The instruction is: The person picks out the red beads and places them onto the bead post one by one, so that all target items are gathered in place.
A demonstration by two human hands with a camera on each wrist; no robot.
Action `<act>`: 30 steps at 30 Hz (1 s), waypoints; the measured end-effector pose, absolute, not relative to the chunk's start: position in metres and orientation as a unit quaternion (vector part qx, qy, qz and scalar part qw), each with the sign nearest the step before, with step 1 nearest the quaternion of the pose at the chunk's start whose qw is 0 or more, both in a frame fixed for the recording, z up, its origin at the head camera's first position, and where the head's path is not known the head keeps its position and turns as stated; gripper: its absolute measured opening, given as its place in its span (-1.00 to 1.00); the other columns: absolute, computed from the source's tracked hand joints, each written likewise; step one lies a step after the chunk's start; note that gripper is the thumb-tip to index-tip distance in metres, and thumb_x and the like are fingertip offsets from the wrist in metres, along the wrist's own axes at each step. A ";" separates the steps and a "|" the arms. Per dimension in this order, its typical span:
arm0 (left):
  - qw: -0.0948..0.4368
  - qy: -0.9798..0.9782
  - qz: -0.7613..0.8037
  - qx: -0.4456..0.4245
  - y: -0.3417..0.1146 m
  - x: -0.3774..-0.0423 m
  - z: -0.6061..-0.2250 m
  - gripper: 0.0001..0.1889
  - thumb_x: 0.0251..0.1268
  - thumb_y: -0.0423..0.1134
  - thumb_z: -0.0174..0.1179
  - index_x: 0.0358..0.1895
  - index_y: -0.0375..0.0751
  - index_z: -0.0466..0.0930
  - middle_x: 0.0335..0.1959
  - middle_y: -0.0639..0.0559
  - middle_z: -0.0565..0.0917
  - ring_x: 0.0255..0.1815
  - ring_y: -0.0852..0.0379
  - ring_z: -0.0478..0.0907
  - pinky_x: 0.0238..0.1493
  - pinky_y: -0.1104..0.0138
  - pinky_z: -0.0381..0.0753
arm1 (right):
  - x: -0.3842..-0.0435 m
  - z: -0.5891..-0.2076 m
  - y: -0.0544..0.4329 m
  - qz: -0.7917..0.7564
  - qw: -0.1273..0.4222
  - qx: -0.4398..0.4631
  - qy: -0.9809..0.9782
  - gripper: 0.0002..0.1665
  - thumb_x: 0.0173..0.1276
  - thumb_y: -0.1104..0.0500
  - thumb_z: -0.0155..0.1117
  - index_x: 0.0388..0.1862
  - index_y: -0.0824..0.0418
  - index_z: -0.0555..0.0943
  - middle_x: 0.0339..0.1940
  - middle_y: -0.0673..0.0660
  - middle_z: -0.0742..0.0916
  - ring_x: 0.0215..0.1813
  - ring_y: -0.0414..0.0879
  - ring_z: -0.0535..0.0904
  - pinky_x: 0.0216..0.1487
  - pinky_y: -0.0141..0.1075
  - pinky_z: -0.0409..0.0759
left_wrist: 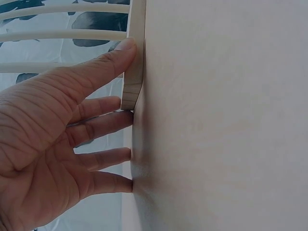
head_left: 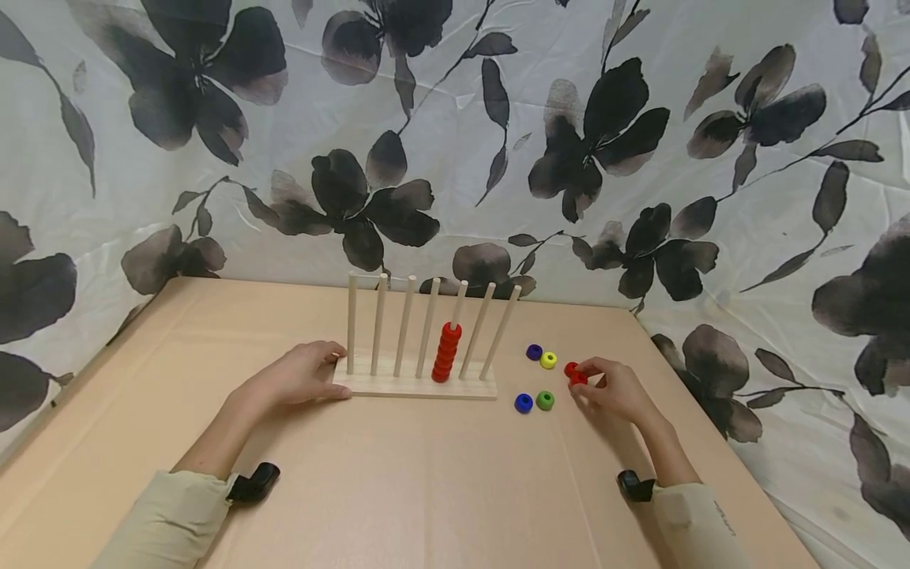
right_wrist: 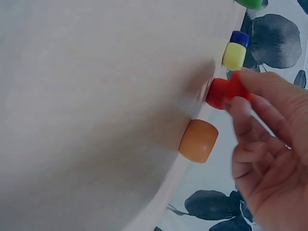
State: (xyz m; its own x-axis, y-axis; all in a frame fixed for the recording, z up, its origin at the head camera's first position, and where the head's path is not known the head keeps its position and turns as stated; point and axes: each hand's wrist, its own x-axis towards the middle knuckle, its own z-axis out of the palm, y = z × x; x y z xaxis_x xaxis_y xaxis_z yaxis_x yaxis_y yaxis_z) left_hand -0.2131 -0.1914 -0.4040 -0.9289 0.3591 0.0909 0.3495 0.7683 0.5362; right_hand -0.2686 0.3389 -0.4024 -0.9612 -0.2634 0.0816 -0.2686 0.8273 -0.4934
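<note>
A wooden peg stand (head_left: 419, 386) with several upright pegs stands on the table. Red beads (head_left: 446, 352) are stacked on its third peg from the right. My left hand (head_left: 295, 378) holds the base at its left end; in the left wrist view the thumb lies on the base's side and the fingers spread around its end. To the right of the stand, my right hand (head_left: 617, 387) pinches a red bead (right_wrist: 237, 86) between thumb and fingertips. Another red bead (head_left: 570, 368) is right beside it on the table. An orange bead (right_wrist: 198, 141) sits near that hand, hidden in the head view.
Between stand and right hand lie a dark blue bead (head_left: 534, 352), a yellow bead (head_left: 548, 360), a blue bead (head_left: 524, 403) and a green bead (head_left: 545, 401). A floral cloth (head_left: 469, 126) hangs behind the light wooden table (head_left: 426, 482) and along its sides.
</note>
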 end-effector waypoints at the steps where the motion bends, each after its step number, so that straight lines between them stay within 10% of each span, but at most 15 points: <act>1: 0.009 0.940 0.284 0.188 -0.191 -0.213 -0.404 -0.30 0.13 -0.02 0.54 0.17 -0.48 0.53 0.08 -0.38 0.66 0.19 -0.35 0.56 0.27 -0.16 0.48 | -0.269 -0.401 0.339 0.259 0.010 0.141 -0.955 -0.64 0.32 0.23 0.48 0.05 0.33 0.66 -0.05 0.29 0.74 -0.31 -0.03 0.54 -0.37 -0.36 0.58; 30: 0.002 0.942 0.275 0.193 -0.192 -0.216 -0.408 -0.30 0.11 -0.02 0.55 0.15 -0.48 0.53 0.03 -0.37 0.68 0.14 -0.33 0.59 0.24 -0.15 0.51 | -0.259 -0.363 0.312 0.287 0.096 0.169 -0.938 -0.53 0.40 0.14 0.44 0.22 0.26 0.61 0.08 0.24 0.74 -0.15 0.06 0.62 -0.35 -0.36 0.63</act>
State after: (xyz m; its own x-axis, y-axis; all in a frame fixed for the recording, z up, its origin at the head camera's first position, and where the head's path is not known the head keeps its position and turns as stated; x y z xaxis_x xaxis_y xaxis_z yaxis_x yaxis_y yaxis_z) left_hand -0.2160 -0.1916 -0.4080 -0.9254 0.3650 0.1018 0.3625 0.7743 0.5187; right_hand -0.2589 0.3122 -0.3632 -0.9247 -0.2620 0.2762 -0.3718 0.7781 -0.5063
